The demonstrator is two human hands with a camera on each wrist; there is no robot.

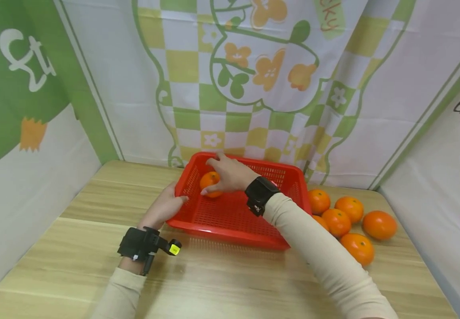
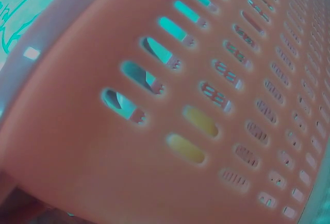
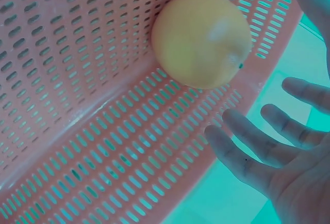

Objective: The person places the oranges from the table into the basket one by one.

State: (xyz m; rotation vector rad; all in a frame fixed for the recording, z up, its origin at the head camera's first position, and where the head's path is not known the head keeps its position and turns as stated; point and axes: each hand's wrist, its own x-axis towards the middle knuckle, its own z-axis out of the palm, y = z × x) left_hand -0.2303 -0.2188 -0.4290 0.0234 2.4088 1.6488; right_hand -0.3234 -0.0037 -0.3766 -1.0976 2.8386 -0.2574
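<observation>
A red perforated plastic basket (image 1: pixel 245 217) stands on the table, and its wall (image 2: pixel 103 162) fills most of the left wrist view. My left hand (image 1: pixel 165 207) grips the basket's left rim, its thumb over the edge and the other fingers mostly hidden outside. One orange (image 1: pixel 209 179) sits inside, at the basket's left end. Over it, my right hand (image 1: pixel 233 174) reaches in with fingers apart. In the right wrist view the orange (image 3: pixel 201 41) rests against the basket, while the spread fingers of the right hand (image 3: pixel 294 172) show a gap from it.
Several loose oranges (image 1: pixel 336 222) lie on the wooden table (image 1: pixel 230 283) just right of the basket, some partly behind the right forearm. A patterned curtain (image 1: pixel 222 97) hangs close behind the basket. Cloth walls border the table at left and right.
</observation>
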